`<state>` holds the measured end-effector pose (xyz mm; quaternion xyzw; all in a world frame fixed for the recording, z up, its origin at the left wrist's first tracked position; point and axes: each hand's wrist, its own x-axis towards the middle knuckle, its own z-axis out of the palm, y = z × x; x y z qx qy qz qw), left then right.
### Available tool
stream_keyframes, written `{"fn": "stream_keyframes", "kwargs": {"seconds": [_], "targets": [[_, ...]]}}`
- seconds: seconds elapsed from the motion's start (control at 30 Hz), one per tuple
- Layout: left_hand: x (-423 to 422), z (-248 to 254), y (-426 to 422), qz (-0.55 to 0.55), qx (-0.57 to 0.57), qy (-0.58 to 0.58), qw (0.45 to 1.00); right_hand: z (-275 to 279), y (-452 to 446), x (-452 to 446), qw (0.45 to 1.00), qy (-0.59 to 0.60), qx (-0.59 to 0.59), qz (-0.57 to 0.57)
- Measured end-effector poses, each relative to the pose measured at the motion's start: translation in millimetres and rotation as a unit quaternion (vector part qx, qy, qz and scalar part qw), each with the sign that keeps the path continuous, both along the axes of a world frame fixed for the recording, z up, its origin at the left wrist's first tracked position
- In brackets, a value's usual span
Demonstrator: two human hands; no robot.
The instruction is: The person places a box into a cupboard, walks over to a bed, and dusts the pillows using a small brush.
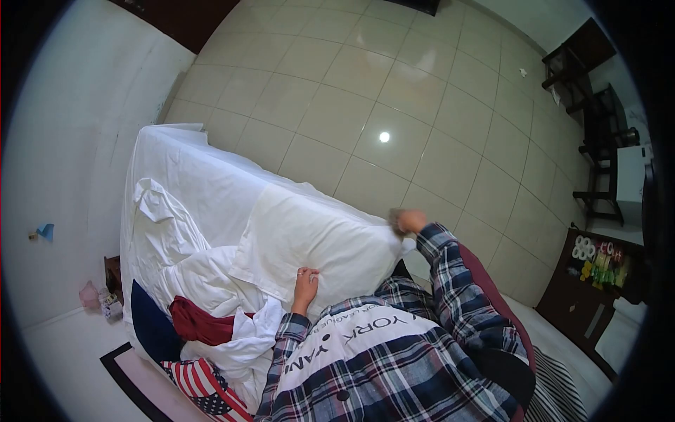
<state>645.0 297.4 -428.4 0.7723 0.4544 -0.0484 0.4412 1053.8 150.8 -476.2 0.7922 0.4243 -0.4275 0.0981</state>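
A smooth white cloth [316, 239], padded like a pillow or folded bedding, lies on the white-covered bed in front of me. My left hand [305, 285] rests on its near side, fingers stretched out and a little curled, with a ring on one finger. My right hand [413, 221] is closed at the cloth's right end, beside the bed's edge. A blurred grey-brown thing [396, 219] shows at its fingers, too smeared to name.
Crumpled white sheets [176, 239], a dark red cloth [200, 321], a navy cushion [151, 320] and a flag-patterned cushion [200, 383] lie on the left. Beyond the bed runs tiled floor [337, 105]. Dark chairs [598, 141] and a shelf unit [573, 295] stand right.
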Motion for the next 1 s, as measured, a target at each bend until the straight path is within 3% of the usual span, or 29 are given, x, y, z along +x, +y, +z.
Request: {"fn": "stream_keyframes", "kwargs": {"seconds": [0.03, 0.1, 0.2, 0.3, 0.4, 0.47, 0.53, 0.6, 0.7, 0.8, 0.9, 0.97, 1.0], "targets": [[-1.7, -0.2, -2.8, -0.003, 0.010, -0.007, 1.000, 30.0, 24.0, 5.5, 0.998, 0.062, 0.005, 0.030], [-3.4, 1.6, -7.3, -0.009, 0.012, -0.003, 1.000, 96.0, 65.8, 1.5, 0.988, 0.117, -0.049, -0.086], [-6.2, 6.5, -15.7, -0.026, 0.024, 0.017, 0.999, 100.5, 62.9, -6.2, 0.942, 0.191, 0.210, -0.177], [-10.2, 9.1, -24.3, -0.032, 0.016, 0.030, 0.999, 115.5, 46.7, -16.5, 0.860, 0.297, 0.297, -0.291], [-16.6, 6.7, -32.0, -0.035, 0.016, 0.028, 0.999, 96.5, 21.8, -18.8, 0.887, 0.277, 0.220, -0.296], [-22.2, 3.8, -38.7, -0.043, 0.021, 0.027, 0.998, 12.1, -9.2, -18.2, 0.977, 0.126, 0.109, -0.134], [-24.1, 5.1, -44.6, -0.053, 0.028, 0.034, 0.998, -7.9, -56.0, -22.0, 0.999, 0.019, -0.022, -0.037], [-20.2, 10.5, -46.4, -0.054, 0.025, 0.037, 0.998, -3.4, -88.7, -18.6, 0.997, 0.006, -0.070, -0.036], [-26.1, 10.9, -49.7, -0.052, 0.021, 0.038, 0.998, -83.4, -109.8, -16.8, 0.975, -0.060, -0.200, -0.071], [-27.7, 9.0, -50.9, -0.060, 0.022, 0.041, 0.997, -57.9, -99.5, -22.4, 0.940, -0.105, -0.316, -0.078], [-26.4, 7.7, -51.6, -0.058, 0.024, 0.051, 0.997, -60.6, -100.3, -22.9, 0.981, -0.085, -0.153, -0.084], [-22.1, 10.1, -52.9, -0.051, 0.022, 0.053, 0.997, -75.8, -78.6, -35.3, 0.974, -0.130, 0.049, -0.181], [-19.8, 10.3, -53.0, -0.052, 0.021, 0.059, 0.997, -41.5, -55.5, -37.0, 0.975, -0.072, 0.097, -0.188]]}}
